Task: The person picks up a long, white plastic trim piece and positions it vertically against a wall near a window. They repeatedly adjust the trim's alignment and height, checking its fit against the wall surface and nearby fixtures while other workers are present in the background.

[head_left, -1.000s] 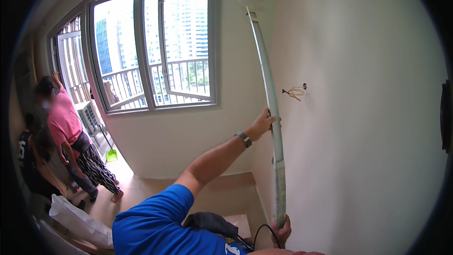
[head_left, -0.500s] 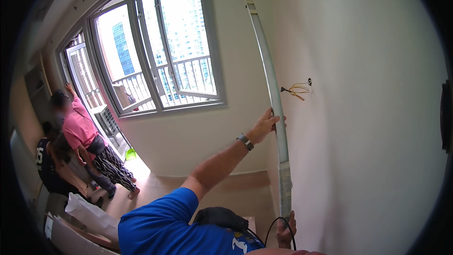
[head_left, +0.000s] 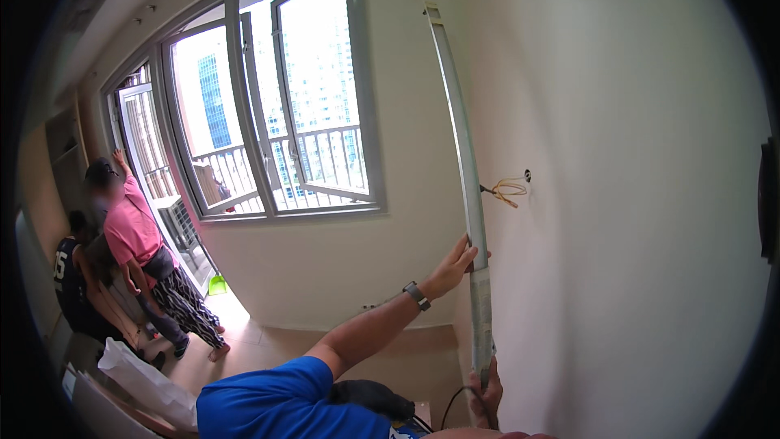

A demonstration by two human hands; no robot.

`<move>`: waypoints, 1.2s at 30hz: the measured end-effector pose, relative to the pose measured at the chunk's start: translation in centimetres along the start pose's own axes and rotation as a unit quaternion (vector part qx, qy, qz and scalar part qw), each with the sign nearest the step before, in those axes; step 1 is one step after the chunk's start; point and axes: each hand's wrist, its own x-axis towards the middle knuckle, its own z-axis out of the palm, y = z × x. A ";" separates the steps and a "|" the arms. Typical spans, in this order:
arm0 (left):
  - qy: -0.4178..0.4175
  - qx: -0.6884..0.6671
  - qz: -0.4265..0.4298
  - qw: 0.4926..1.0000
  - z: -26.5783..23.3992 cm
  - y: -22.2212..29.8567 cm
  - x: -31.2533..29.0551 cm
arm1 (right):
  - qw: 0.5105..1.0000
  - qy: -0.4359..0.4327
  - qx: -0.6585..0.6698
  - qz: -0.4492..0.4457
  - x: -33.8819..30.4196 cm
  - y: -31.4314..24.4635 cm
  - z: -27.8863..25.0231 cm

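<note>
Reaches forward and to the right with the left arm (head_left: 361,337), only slightly bent at the elbow (head_left: 331,355), ending in a left hand (head_left: 450,269) closed in a grip, with the wrist (head_left: 432,283) roughly in line with the forearm (head_left: 379,322). Holds the right hand (head_left: 490,393) lower and nearer the body (head_left: 337,423), also curled into a grip, showing little of the right forearm (head_left: 486,422) at the lower edge.

Overexposed windows (head_left: 317,97), dim left corner, fisheye-bent edges
</note>
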 end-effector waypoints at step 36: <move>0.110 0.166 0.181 0.963 -3.0 21.4 14.0 | 0.990 0.056 -0.003 -0.133 20.6 -25.5 1.5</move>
